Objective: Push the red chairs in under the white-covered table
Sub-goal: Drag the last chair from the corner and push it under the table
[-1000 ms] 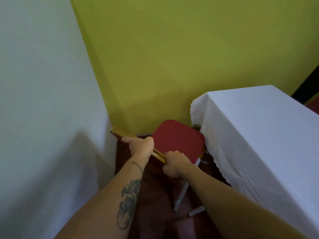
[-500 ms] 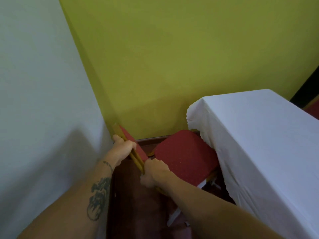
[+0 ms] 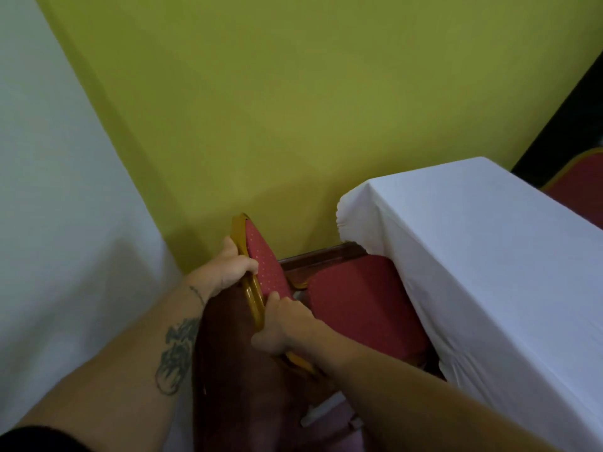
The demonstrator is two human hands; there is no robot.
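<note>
Both hands are on the chair back, right at the corner of the room where the yellow-green wall [image 3: 293, 109] meets the white wall [image 3: 49, 190]. The left hand [image 3: 230, 267] has its fingers [image 3: 251, 264] wrapped over the gold frame of the backrest [image 3: 253, 288], clamped on the far end of the top rail. The right hand [image 3: 280, 324] grips the same rail nearer the person, fingers closed around the frame, thumb side hidden behind it.

The red chair [image 3: 359, 308] sits side-on to the white-covered counter [image 3: 489, 272]. Its dotted red seat is right up against the hanging white cloth, and the far edge of the seat slips beneath the overhang, so it looks partly in, not fully home. Most of the cushion is in plain sight between backrest and cloth. The backrest leans at a slant in the picture; whether the chair is tipped on its legs I cannot tell, since only a pale leg [image 3: 321, 411] shows low down.

So, by my reading: this chair is mid-push, with a fair stretch of seat left to go under. Beyond the far end of the counter a second red chair [image 3: 580, 187] with a gold edge peeks out at the right border, seemingly not tucked, so that one likely waits. The tight corner leaves little room on the left; the skirting board [image 3: 319, 252] is close behind the seat
</note>
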